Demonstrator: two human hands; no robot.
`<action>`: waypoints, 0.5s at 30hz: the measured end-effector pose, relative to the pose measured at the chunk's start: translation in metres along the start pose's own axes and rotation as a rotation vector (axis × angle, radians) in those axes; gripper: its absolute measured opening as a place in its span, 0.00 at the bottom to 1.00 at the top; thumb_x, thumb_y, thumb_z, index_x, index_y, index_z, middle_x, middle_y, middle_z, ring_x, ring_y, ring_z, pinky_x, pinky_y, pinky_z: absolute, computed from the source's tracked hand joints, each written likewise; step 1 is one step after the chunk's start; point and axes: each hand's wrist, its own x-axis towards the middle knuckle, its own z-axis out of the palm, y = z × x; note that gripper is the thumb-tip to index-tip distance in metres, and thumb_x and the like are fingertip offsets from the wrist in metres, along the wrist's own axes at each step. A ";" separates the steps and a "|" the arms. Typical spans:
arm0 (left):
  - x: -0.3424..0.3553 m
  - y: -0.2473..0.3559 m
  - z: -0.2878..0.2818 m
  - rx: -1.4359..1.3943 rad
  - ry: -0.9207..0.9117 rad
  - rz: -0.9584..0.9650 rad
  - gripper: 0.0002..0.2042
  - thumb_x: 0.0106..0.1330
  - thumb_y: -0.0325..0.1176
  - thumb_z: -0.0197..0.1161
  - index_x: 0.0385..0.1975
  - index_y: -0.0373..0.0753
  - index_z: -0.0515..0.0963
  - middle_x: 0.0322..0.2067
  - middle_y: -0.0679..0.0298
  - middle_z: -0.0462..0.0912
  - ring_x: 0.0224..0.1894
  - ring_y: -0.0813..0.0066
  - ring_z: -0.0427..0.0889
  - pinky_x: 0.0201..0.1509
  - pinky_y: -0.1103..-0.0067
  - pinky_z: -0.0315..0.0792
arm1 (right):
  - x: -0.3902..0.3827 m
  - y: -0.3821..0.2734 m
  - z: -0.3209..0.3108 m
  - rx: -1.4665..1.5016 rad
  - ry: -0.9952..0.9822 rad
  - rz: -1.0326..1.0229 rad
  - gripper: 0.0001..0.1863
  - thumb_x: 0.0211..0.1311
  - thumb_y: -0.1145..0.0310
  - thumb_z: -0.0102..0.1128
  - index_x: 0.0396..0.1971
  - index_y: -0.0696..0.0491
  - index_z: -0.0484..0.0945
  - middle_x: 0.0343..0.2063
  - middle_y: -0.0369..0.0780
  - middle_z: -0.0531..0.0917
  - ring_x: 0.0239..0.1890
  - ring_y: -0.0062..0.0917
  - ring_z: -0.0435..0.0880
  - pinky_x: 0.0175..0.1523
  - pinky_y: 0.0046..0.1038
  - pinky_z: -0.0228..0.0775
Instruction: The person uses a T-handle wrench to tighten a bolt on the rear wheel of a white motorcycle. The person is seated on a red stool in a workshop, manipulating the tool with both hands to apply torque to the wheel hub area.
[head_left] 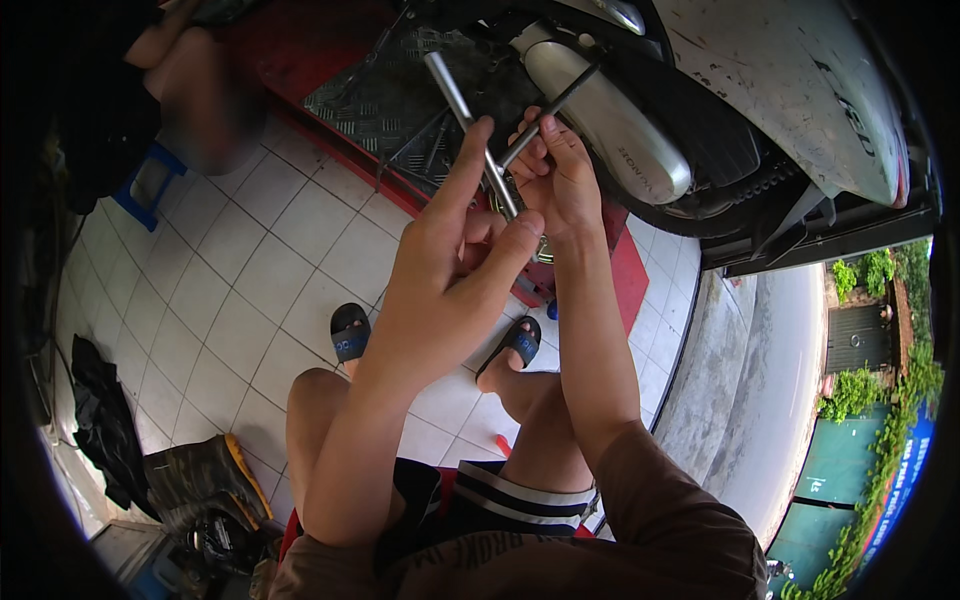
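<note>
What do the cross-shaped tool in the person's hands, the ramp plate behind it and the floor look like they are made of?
Cross-shaped tool: bare metal, probably steel, judging by its grey sheen and bright highlights; both hands grip it.
Ramp plate: dark metal tread plate, seemingly, given the raised diamond pattern.
Floor: pale glazed tiles, likely ceramic; square grid of grout lines and a faint gloss.

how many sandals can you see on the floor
2. One black sandal sits on the white tiles left of the person's left forearm; the other sandal shows between the two forearms, with toes in it. The arms may hide part of each.
</note>
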 end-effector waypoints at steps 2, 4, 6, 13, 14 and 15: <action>0.002 -0.003 -0.003 -0.014 0.146 -0.141 0.33 0.69 0.34 0.59 0.69 0.27 0.53 0.15 0.72 0.65 0.19 0.90 0.62 0.23 0.87 0.57 | -0.001 -0.004 -0.001 0.032 -0.025 0.006 0.11 0.70 0.67 0.55 0.40 0.60 0.72 0.19 0.31 0.68 0.21 0.13 0.59 0.27 0.18 0.51; -0.003 -0.002 -0.004 0.114 -0.008 -0.149 0.29 0.71 0.34 0.55 0.69 0.32 0.56 0.17 0.74 0.65 0.21 0.88 0.62 0.25 0.87 0.56 | -0.001 -0.004 0.000 0.050 0.008 0.008 0.11 0.70 0.66 0.55 0.40 0.60 0.73 0.19 0.31 0.68 0.21 0.13 0.59 0.27 0.18 0.51; -0.003 -0.002 -0.002 0.072 -0.116 -0.037 0.29 0.72 0.37 0.55 0.69 0.32 0.57 0.16 0.74 0.64 0.20 0.88 0.61 0.25 0.87 0.55 | 0.002 0.002 -0.002 0.026 0.031 -0.025 0.10 0.70 0.67 0.55 0.40 0.60 0.73 0.19 0.31 0.68 0.21 0.13 0.59 0.27 0.18 0.52; -0.004 -0.004 0.002 0.033 -0.110 -0.198 0.29 0.71 0.36 0.56 0.69 0.35 0.58 0.15 0.74 0.64 0.20 0.88 0.62 0.25 0.86 0.55 | 0.003 0.000 -0.005 0.017 0.017 0.000 0.09 0.70 0.68 0.54 0.39 0.60 0.73 0.19 0.31 0.68 0.21 0.14 0.59 0.27 0.18 0.52; -0.005 -0.004 0.000 0.064 -0.194 -0.222 0.29 0.71 0.37 0.56 0.69 0.35 0.57 0.15 0.74 0.64 0.20 0.88 0.63 0.25 0.86 0.55 | 0.002 0.000 0.001 0.039 -0.002 0.010 0.09 0.70 0.68 0.54 0.39 0.59 0.73 0.19 0.31 0.67 0.21 0.14 0.59 0.27 0.18 0.52; -0.006 -0.004 -0.002 -0.013 -0.219 -0.108 0.30 0.71 0.38 0.56 0.69 0.35 0.57 0.15 0.73 0.65 0.20 0.88 0.62 0.24 0.86 0.55 | 0.000 0.001 0.006 -0.026 0.083 0.005 0.09 0.71 0.68 0.53 0.38 0.59 0.72 0.19 0.31 0.67 0.21 0.14 0.59 0.27 0.18 0.52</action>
